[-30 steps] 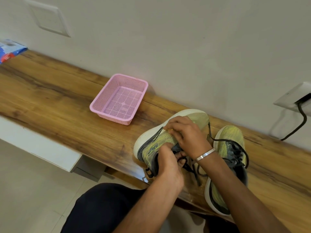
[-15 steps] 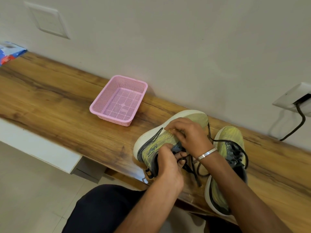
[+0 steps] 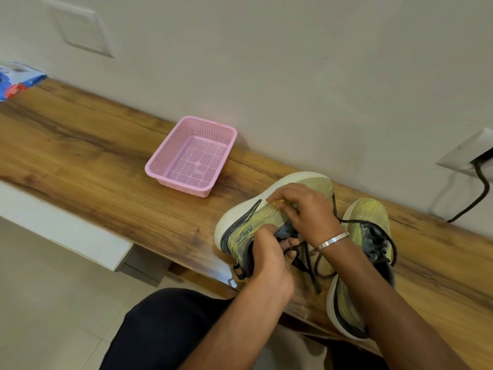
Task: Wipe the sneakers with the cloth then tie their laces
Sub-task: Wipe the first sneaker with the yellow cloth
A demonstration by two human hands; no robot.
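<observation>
Lace-tying in hand: lace (image 3: 306, 259) pinched by left hand (image 3: 269, 260), sneaker (image 3: 248, 225) gripped by right hand (image 3: 304, 209); knot to be drawn next.

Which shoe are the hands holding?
The left sneaker, the one nearer the pink basket. Both the left hand and the right hand are on it. The right sneaker lies beside it, untouched.

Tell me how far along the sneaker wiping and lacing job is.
Wiping can't be judged: no cloth shows. In hand: the left hand and right hand work at the left sneaker, its laces loose. Left: the right sneaker, lace trailing untied.
</observation>
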